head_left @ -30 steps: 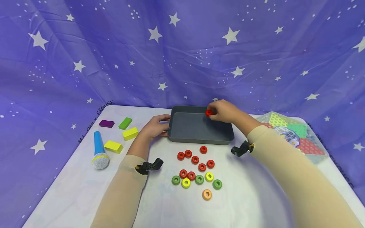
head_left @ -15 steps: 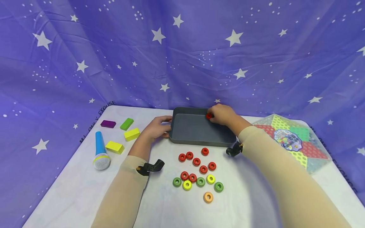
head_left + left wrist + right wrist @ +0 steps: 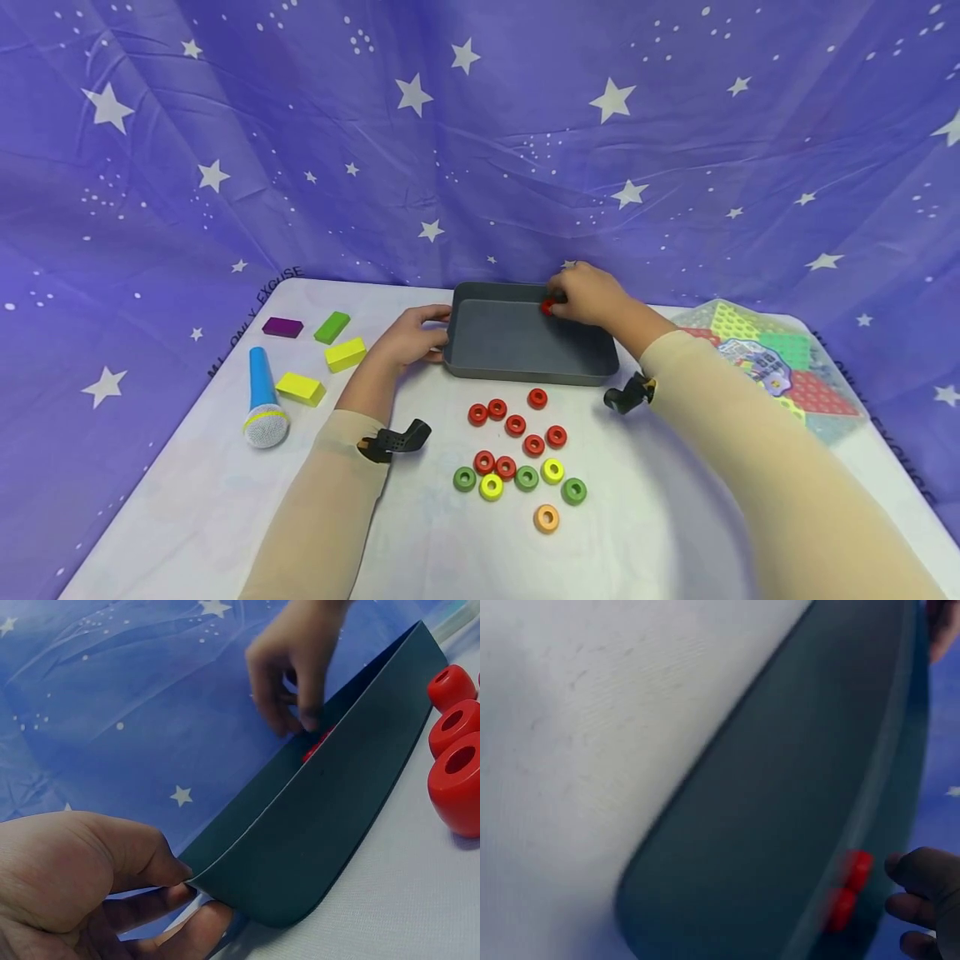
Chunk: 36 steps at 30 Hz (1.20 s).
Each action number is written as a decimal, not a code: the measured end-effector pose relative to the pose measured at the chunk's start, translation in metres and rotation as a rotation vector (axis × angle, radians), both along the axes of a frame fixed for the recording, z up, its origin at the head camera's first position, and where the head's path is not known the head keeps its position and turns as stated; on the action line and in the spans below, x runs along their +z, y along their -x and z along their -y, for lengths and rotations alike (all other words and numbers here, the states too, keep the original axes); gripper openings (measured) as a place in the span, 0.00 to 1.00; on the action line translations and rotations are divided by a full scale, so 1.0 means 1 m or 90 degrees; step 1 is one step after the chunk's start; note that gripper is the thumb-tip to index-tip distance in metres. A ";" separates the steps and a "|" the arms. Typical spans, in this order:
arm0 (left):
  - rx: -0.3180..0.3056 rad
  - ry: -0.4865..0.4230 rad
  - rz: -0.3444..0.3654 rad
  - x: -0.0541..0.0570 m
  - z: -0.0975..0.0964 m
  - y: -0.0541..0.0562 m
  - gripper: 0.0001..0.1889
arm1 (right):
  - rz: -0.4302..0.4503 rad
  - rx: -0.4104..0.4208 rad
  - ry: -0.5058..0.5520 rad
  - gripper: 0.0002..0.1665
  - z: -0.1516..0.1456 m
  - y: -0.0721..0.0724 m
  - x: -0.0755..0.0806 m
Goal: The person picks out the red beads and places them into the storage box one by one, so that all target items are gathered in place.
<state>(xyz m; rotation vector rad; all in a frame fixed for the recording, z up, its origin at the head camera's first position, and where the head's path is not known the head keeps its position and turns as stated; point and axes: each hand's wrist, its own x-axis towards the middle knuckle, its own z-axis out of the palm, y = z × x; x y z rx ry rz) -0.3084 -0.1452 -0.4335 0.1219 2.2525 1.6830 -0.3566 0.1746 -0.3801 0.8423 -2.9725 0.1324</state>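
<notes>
My left hand (image 3: 408,337) holds the left end of a dark grey tray (image 3: 525,342), its thumb at the rim in the left wrist view. Over the tray's far right part is my right hand (image 3: 588,293), its fingers loosely bent. Two red beads (image 3: 859,868) lie inside the tray, blurred in the right wrist view, and the fingertips (image 3: 900,866) there are apart from them. Several more red beads (image 3: 515,426) lie on the table in front of the tray, with green beads (image 3: 527,477), yellow beads (image 3: 552,471) and an orange bead (image 3: 547,518) nearer me.
At left lie a toy microphone (image 3: 262,400), yellow blocks (image 3: 346,355), a green block (image 3: 332,327) and a purple block (image 3: 282,327). A clear box with coloured beads (image 3: 821,392) is at right, partly behind my right sleeve. A starry purple cloth (image 3: 480,167) hangs behind the white table.
My right hand lowers a red bead into the tray, lets go of it and rises slightly away. The left hand stays at the tray's left end.
</notes>
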 end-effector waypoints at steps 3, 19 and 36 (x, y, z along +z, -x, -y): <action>-0.001 0.000 0.002 -0.001 0.000 0.000 0.34 | 0.009 0.005 0.023 0.18 -0.001 -0.007 0.011; 0.009 0.013 -0.001 0.000 0.000 -0.001 0.34 | 0.069 0.102 0.157 0.17 -0.015 -0.112 0.006; 0.014 0.018 -0.009 0.001 -0.001 -0.002 0.33 | 0.157 0.178 0.151 0.16 -0.013 -0.174 -0.044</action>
